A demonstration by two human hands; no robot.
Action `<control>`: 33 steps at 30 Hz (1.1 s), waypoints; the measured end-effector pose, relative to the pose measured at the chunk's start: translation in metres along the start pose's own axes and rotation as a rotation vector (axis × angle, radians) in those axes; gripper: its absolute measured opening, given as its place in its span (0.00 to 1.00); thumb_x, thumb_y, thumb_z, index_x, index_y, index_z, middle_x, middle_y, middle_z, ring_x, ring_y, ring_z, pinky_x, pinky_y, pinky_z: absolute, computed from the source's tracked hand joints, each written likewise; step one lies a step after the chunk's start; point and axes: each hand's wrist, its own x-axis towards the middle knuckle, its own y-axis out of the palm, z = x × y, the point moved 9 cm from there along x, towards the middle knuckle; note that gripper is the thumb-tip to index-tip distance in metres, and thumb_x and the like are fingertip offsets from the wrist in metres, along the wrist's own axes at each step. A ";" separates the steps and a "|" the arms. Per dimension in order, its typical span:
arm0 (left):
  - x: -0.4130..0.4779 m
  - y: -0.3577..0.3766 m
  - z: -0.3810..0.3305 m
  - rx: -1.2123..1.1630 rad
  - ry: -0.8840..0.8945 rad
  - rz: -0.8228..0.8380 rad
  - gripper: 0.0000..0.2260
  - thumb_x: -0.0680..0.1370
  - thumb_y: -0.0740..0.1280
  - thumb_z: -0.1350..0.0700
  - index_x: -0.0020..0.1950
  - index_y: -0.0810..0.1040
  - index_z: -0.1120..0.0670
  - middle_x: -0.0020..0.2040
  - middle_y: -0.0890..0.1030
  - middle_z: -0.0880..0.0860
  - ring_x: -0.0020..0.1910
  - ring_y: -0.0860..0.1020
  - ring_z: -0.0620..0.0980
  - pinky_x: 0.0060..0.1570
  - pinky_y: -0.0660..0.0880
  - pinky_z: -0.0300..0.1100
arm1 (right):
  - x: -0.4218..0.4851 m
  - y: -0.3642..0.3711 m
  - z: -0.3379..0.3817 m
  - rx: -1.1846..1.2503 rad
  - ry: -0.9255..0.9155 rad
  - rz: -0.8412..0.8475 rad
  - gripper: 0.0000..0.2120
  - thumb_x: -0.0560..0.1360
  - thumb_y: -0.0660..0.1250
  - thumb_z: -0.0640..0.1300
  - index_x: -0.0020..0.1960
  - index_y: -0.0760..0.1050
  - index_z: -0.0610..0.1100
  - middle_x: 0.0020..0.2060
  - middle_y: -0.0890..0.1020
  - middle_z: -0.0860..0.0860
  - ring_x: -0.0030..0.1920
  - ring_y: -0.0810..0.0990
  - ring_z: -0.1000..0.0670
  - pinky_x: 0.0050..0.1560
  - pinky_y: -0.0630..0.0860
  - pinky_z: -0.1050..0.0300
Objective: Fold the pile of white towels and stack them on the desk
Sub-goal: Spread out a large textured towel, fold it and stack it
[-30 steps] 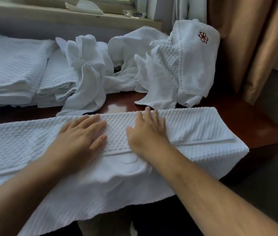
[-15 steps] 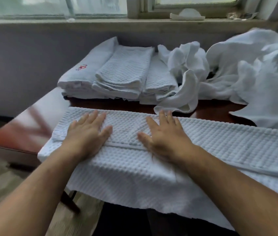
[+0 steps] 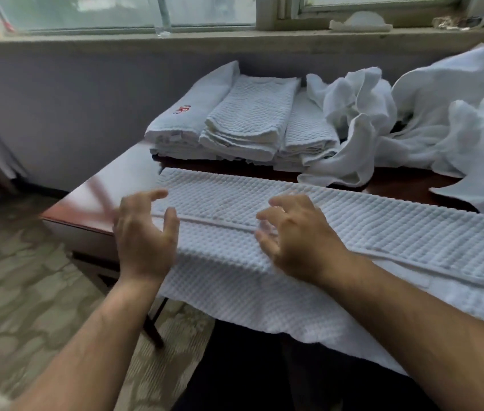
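Observation:
A long white waffle towel [image 3: 383,229], folded lengthwise, lies across the front of the dark wooden desk [image 3: 110,191], its near edge hanging over the front. My left hand [image 3: 145,235] hovers at the towel's left end with fingers spread and loosely bent, holding nothing. My right hand [image 3: 294,235] is just above the towel's middle seam, fingers loosely curled, also holding nothing. Behind, three stacks of folded towels [image 3: 246,126] sit side by side. A crumpled pile of unfolded towels [image 3: 457,120] lies at the back right.
A grey wall and window sill [image 3: 234,40] run right behind the desk, with small items on the sill at the right. The desk's left corner sits just left of my left hand. Patterned floor [image 3: 27,292] lies below on the left.
Both hands were pressed flat on the towel and slid toward its left end. Now they have lifted off it with fingers bent. My view swung left.

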 end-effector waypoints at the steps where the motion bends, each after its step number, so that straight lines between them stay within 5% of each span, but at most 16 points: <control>1: -0.013 -0.012 0.017 -0.001 -0.101 -0.072 0.13 0.77 0.68 0.55 0.60 0.77 0.58 0.58 0.77 0.55 0.61 0.72 0.57 0.64 0.67 0.53 | 0.000 0.012 0.015 0.001 -0.026 0.066 0.24 0.80 0.61 0.61 0.73 0.71 0.53 0.75 0.67 0.46 0.74 0.60 0.43 0.73 0.59 0.43; 4: -0.055 -0.023 0.085 -0.141 -0.559 -0.137 0.25 0.74 0.69 0.45 0.63 0.72 0.61 0.59 0.75 0.59 0.60 0.74 0.61 0.64 0.70 0.57 | 0.001 0.038 0.053 -0.055 -0.125 0.172 0.29 0.80 0.54 0.66 0.78 0.60 0.56 0.80 0.56 0.48 0.79 0.49 0.45 0.77 0.47 0.42; 7: -0.087 0.001 0.133 -0.275 -0.922 0.074 0.37 0.74 0.70 0.35 0.73 0.67 0.58 0.67 0.74 0.56 0.66 0.73 0.57 0.68 0.70 0.54 | -0.001 0.047 0.074 -0.171 -0.231 0.165 0.30 0.80 0.53 0.67 0.78 0.60 0.55 0.80 0.57 0.46 0.80 0.49 0.43 0.78 0.46 0.41; 10: -0.092 0.016 0.142 -0.421 -0.917 0.218 0.32 0.71 0.70 0.29 0.60 0.74 0.54 0.55 0.81 0.48 0.53 0.79 0.48 0.56 0.74 0.48 | -0.005 0.052 0.082 -0.254 -0.290 0.190 0.32 0.78 0.49 0.69 0.77 0.60 0.54 0.77 0.61 0.46 0.78 0.54 0.42 0.77 0.52 0.42; 13: -0.089 0.012 0.143 -0.401 -0.797 0.310 0.31 0.65 0.68 0.25 0.49 0.81 0.51 0.46 0.86 0.50 0.47 0.83 0.50 0.47 0.78 0.47 | -0.002 0.052 0.078 -0.190 -0.266 0.220 0.33 0.76 0.43 0.70 0.76 0.59 0.57 0.76 0.62 0.51 0.77 0.56 0.46 0.76 0.55 0.45; 17: -0.100 0.020 0.134 -0.596 -0.791 0.521 0.37 0.62 0.75 0.28 0.62 0.78 0.52 0.54 0.86 0.49 0.52 0.85 0.49 0.49 0.81 0.45 | -0.001 0.052 0.076 -0.158 -0.269 0.228 0.33 0.76 0.41 0.71 0.76 0.59 0.59 0.77 0.62 0.52 0.77 0.56 0.47 0.75 0.54 0.46; 21: -0.111 0.013 0.126 -0.538 -0.736 0.649 0.29 0.67 0.76 0.35 0.58 0.82 0.53 0.53 0.86 0.50 0.53 0.85 0.52 0.51 0.80 0.45 | -0.002 0.050 0.078 -0.174 -0.280 0.224 0.34 0.76 0.42 0.71 0.77 0.60 0.57 0.77 0.62 0.51 0.77 0.56 0.47 0.75 0.55 0.45; 28: -0.088 0.002 0.071 -1.008 -0.942 0.626 0.22 0.77 0.69 0.50 0.62 0.78 0.67 0.57 0.83 0.65 0.55 0.83 0.63 0.50 0.82 0.52 | -0.009 0.037 0.088 -0.079 -0.289 0.217 0.45 0.73 0.41 0.78 0.81 0.54 0.51 0.79 0.59 0.49 0.78 0.57 0.47 0.76 0.54 0.49; 31: -0.067 0.007 0.034 -1.246 -1.034 0.588 0.19 0.83 0.61 0.56 0.68 0.73 0.67 0.62 0.80 0.67 0.61 0.80 0.64 0.59 0.79 0.57 | -0.023 0.010 0.099 0.109 -0.397 0.070 0.42 0.72 0.52 0.79 0.69 0.70 0.47 0.64 0.76 0.50 0.63 0.74 0.49 0.63 0.70 0.53; 33: -0.053 0.013 0.014 -1.358 -1.085 0.573 0.18 0.84 0.58 0.57 0.67 0.71 0.69 0.61 0.80 0.68 0.59 0.82 0.63 0.54 0.81 0.56 | -0.033 0.003 0.102 0.156 -0.447 0.055 0.37 0.70 0.59 0.78 0.63 0.72 0.48 0.56 0.78 0.54 0.54 0.76 0.54 0.54 0.73 0.58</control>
